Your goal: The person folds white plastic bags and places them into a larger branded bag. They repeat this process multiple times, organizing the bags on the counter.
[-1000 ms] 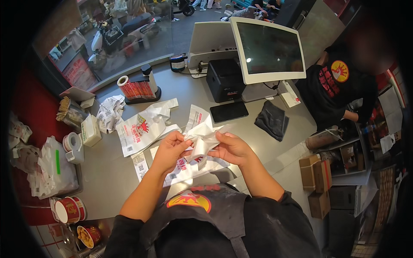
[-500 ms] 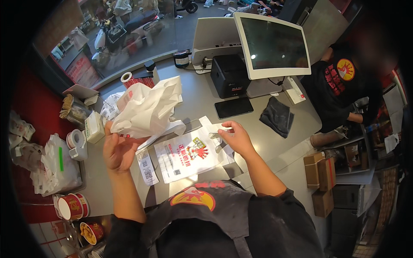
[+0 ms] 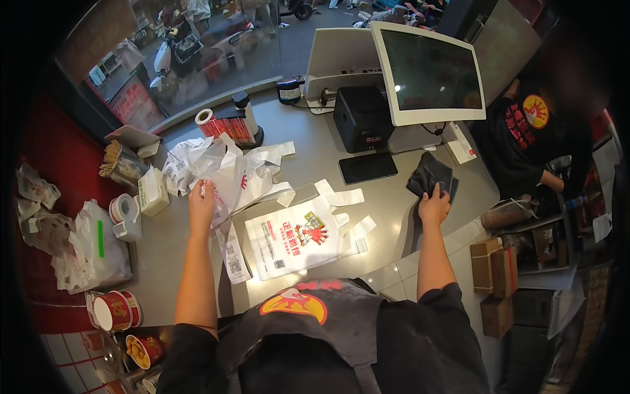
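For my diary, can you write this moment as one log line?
left hand: touching white bag; right hand: gripping dark cloth; counter: printed bag

Bright glare on counter (image 3: 384, 203), black fisheye corners

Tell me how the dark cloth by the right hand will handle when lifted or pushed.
The dark cloth will probably droop when lifted, given its soft, rumpled folds. Its loose, irregular shape suggests it would bunch rather than roll if pushed.
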The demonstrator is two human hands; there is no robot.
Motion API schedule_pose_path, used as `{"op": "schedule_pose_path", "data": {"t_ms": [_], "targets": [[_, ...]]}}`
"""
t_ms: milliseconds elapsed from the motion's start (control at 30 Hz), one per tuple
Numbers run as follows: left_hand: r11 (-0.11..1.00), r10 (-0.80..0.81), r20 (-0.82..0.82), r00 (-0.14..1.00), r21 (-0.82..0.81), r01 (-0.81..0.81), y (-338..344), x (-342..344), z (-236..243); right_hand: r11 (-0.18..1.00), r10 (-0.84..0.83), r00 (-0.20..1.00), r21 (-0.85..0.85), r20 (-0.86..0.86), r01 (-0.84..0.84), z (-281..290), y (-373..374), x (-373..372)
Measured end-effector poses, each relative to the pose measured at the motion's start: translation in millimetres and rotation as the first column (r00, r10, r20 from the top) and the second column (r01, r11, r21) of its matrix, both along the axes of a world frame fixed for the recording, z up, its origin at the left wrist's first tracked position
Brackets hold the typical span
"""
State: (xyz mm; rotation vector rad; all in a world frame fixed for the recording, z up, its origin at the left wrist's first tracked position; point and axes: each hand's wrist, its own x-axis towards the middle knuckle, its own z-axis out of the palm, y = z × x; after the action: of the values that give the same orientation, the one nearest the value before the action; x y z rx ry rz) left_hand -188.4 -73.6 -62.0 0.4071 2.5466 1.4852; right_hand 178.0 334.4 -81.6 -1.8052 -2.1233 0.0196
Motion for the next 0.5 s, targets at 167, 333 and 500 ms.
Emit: {"op": "schedule_pose_path", "data": {"t_ms": [167, 333, 500], "targets": [[0.988, -0.051, -0.435, 0.899, -0.151, -0.017, 37.9, 12.9, 16.0, 0.995, 0.069, 0.995, -0.067, -0.072, -0.074, -11.6, 23.7, 20.3], [0.867, -0.349, -0.283, 0.893, -0.459, 0.194, 44.0, -14.1, -25.7, 0.99, 0.141, 0.965, 0.049, -0.222, -0.133, 25.2, -0.8, -13.3], [0.888, -0.312, -0.294, 0.903, -0.428, 0.168, 45.5, -9.5, -26.4, 0.616, 0.634, 0.638, -0.214, -0.438, -0.759, 40.6, -113.9, -76.0]]}}
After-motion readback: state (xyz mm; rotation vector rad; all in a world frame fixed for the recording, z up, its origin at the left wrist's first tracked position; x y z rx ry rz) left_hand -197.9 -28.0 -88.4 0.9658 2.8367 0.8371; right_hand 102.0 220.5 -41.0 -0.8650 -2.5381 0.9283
